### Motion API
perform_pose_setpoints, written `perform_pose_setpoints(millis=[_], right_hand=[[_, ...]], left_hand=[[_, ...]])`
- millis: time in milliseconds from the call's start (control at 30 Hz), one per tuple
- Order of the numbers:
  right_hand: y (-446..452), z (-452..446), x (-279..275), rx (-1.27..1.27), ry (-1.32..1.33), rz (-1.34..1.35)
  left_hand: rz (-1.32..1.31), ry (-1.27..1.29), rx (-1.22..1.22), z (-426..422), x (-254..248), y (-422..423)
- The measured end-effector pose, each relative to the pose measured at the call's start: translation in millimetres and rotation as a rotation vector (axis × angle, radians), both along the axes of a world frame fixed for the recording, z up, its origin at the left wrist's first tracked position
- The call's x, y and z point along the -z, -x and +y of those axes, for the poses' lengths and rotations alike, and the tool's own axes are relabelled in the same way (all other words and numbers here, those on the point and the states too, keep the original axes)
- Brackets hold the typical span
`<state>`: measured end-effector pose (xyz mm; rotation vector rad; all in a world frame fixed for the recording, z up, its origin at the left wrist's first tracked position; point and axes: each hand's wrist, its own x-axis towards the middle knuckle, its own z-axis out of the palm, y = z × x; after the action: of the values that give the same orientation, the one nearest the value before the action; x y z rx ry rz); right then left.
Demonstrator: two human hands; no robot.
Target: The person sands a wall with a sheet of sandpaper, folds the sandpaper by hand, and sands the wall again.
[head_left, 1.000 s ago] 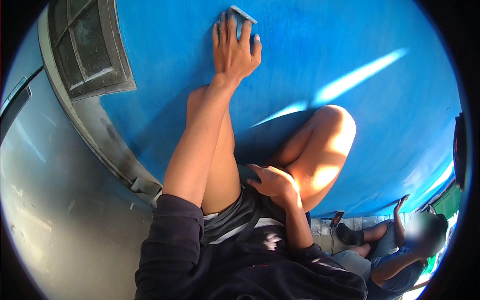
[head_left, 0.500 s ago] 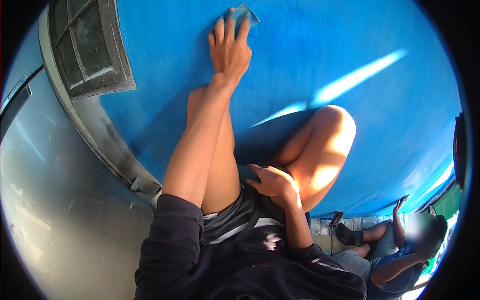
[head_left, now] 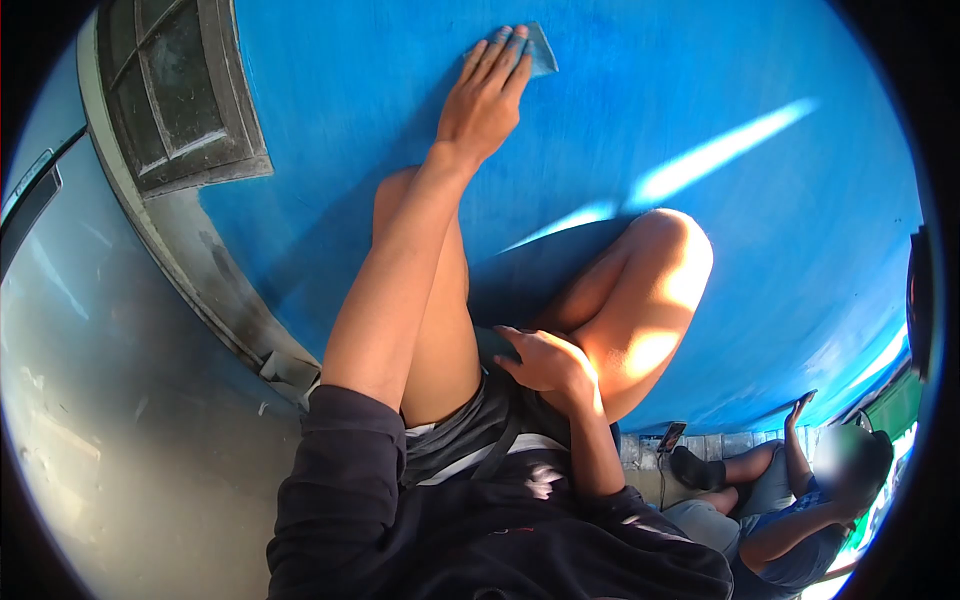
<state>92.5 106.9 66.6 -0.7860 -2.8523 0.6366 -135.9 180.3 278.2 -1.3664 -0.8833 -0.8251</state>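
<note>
My left hand [head_left: 485,105] reaches up to the blue wall [head_left: 640,110]. Under its flat fingers is a small straight-edged grey-blue sheet that looks like sandpaper [head_left: 542,50], pressed against the wall. Blue dust or paint marks the fingertips. Only one corner of the sheet shows, to the right of the fingers. Down in my lap, my right hand [head_left: 548,362] rests beside my raised right knee with nothing visible in it. Its thumb and finger are apart, while the other fingers are partly hidden.
A dark-framed window [head_left: 180,90] is set in the wall at upper left. The left side is filled by a silvery metallic panel [head_left: 130,400]. At lower right a person [head_left: 790,510] sits with one hand against the wall, near a phone [head_left: 672,437] with a cable.
My left hand and the sandpaper have slid a short way right and slightly down along the wall. My right hand stays where it was.
</note>
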Motion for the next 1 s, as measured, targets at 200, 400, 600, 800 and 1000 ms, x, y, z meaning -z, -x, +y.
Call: perform_pose_setpoints(millis=[200,400,600,800,1000], right_hand=[[0.2,2.8,8.8,-0.035,-0.099,0.107],[-0.4,-3.2,-3.3,0.024,0.0,-0.019],[-0.5,-1.1,1.1,0.005,-0.056,0.023],[-0.3,-2.9,-0.4,0.02,-0.036,0.041],[3.4,2.7,8.2,-0.011,-0.044,0.015]], left_hand=[[-0.291,-0.168,-0.021,-1.8,-6.7,4.1],[0.042,0.079,0.041,-5.4,-2.1,4.3],[-0.341,-0.019,0.099,-5.3,-8.9,5.5],[-0.126,0.129,0.097,-11.6,-3.4,4.0],[-0.526,-0.154,0.095,-10.1,-8.8,5.7]])
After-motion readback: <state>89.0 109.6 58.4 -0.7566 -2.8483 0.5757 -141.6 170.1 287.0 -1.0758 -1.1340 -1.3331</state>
